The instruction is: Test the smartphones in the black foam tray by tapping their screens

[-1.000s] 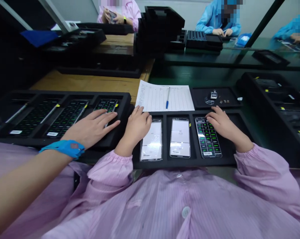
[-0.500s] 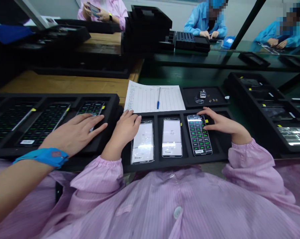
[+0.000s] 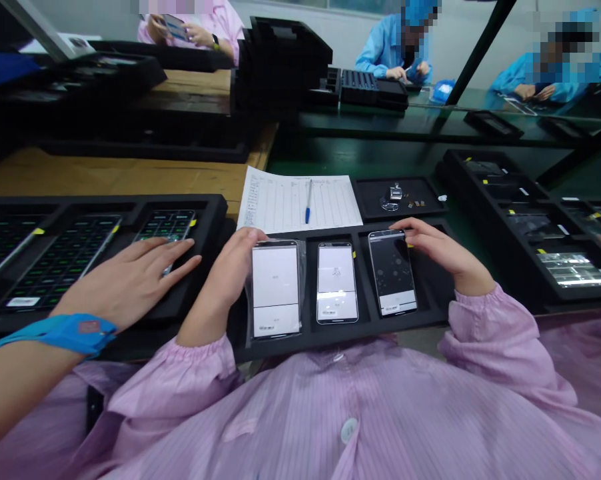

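Observation:
A foam tray in front of me holds three smartphones in a row. My left hand point(image 3: 226, 280) grips the left smartphone point(image 3: 275, 287) by its upper left edge; this phone lies in clear film and shows a white screen with a dark line. In the middle slot sits a smartphone point(image 3: 337, 283) with a similar white screen, untouched. My right hand point(image 3: 443, 253) is closed at the upper right corner of the right smartphone point(image 3: 393, 275), thumb by the side edge and fingers at the top. Its screen is dark with a white strip below. The fingertips behind both held phones are partly hidden.
A co-worker's hand point(image 3: 125, 280) with a blue wristband rests over the tray of phones point(image 3: 215, 220) at left. Behind my tray lie a printed sheet point(image 3: 275, 200), a pen point(image 3: 308, 203) and a small black tray point(image 3: 370, 207). Another phone tray point(image 3: 530, 250) stands at right.
The right phone's screen went from a grid of green text to dark with a white strip. My left hand has taken hold of the left phone, which now looks raised. The view shifted slightly.

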Available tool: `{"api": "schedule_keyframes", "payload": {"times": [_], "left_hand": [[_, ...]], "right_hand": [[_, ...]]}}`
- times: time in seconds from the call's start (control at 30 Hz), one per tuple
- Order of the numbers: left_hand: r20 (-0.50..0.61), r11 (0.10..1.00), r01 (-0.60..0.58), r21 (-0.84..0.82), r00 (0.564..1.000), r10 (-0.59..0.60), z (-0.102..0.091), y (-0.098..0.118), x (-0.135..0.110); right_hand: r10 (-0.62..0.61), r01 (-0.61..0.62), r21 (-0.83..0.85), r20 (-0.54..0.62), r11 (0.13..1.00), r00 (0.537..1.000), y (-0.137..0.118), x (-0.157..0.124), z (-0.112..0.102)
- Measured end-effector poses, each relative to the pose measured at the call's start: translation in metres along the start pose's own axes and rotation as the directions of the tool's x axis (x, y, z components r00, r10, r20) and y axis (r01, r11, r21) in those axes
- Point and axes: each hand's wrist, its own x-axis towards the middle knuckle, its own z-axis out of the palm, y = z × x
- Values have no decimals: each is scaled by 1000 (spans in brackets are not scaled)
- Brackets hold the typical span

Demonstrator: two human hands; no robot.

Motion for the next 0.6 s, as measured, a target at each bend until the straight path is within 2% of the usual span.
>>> {"api": "schedule_keyframes", "payload": {"times": [0.13, 0.2, 0.33, 0.47, 0.6], "left_hand": [[-19, 997, 25, -67, 999, -26, 1, 2, -1], [-13, 990, 66, -124, 998, -68, -1, 6, 0], [-9, 975, 119, -189, 992, -123, -3, 15, 5], [-20, 987, 82, -136, 996, -85, -8, 19, 7], [14, 995, 33, -90, 999, -32, -16, 18, -4]], "right_hand": [[124, -126, 242, 25, 962, 992, -3, -17, 16], [126, -139, 248, 67, 959, 990, -1, -31, 25], [52, -99, 226, 206, 969, 977, 5, -55, 41], [47, -109, 275, 222, 955, 974, 11, -65, 47], [53, -140, 339, 252, 930, 966, 15, -66, 46]]}}
